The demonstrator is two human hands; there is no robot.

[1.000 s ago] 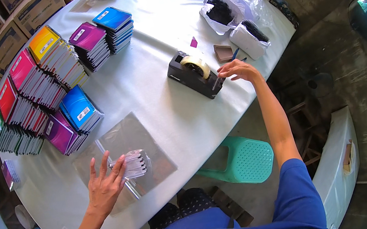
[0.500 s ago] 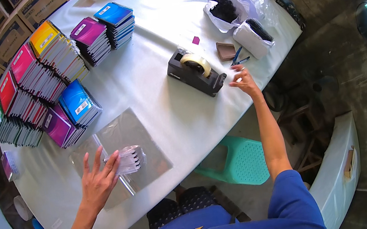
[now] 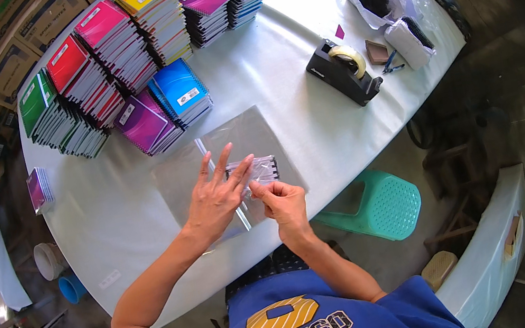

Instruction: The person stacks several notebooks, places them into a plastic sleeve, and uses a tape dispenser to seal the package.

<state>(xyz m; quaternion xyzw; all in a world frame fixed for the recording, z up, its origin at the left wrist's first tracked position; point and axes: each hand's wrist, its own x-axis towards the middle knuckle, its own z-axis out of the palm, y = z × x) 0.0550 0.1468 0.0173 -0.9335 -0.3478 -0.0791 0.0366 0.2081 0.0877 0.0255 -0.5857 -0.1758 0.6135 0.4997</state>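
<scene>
A small bundle (image 3: 263, 168) wrapped in clear plastic, with a row of black marks along one edge, lies on a stack of flat clear plastic sleeves (image 3: 256, 130). My left hand (image 3: 216, 197) rests over the bundle's left side, fingers spread and pressing it down. At its near edge my right hand (image 3: 284, 208) has thumb and forefinger pinched against the wrap; what sits between them is too small to make out. A black tape dispenser (image 3: 339, 73) with a roll of clear tape (image 3: 349, 59) stands to the right.
Piles of coloured spiral notebooks (image 3: 114, 39) fill the table's far left, with a blue-topped pile (image 3: 183, 93) nearer. Scissors (image 3: 392, 60), a brown tray (image 3: 377, 52) and a plastic bag (image 3: 381, 2) lie far right. A green stool (image 3: 382, 206) stands by the table's edge.
My right hand has come from beside the tape dispenser to the wrapped bundle, and its fingers now pinch there. The view has shifted; my left hand stays on the bundle.
</scene>
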